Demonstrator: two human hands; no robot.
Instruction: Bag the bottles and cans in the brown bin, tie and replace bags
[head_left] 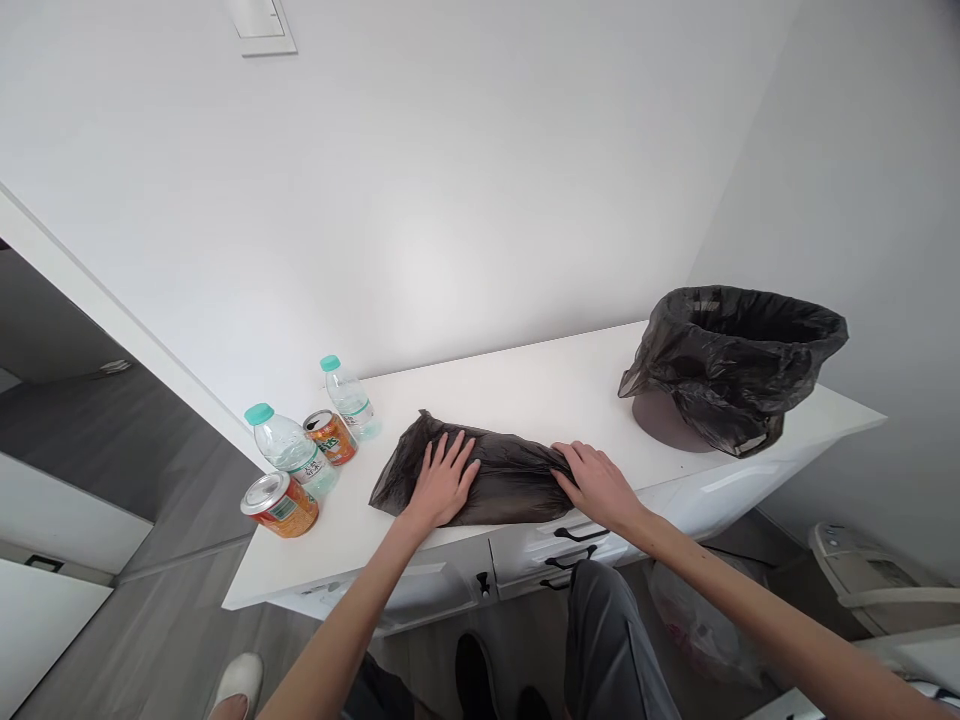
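Observation:
A black plastic bag (514,485) lies flattened along the front part of the white cabinet top (495,385). My left hand (442,480) rests on its left half, palm down with the fingers spread. At the bag's right end is my right hand (600,485), its thumb and fingertips at the edge of the plastic; whether they pinch it is too small to tell. To the right stands a brown bin (664,422) lined with another black bag (735,370), whose rim is folded outward over it.
On the left of the cabinet top stand two clear bottles (289,445) (349,398) with teal caps and two orange cans (283,508) (334,440). Black-handled drawers (577,550) are below. A clear plastic bag (701,620) lies on the floor at the right.

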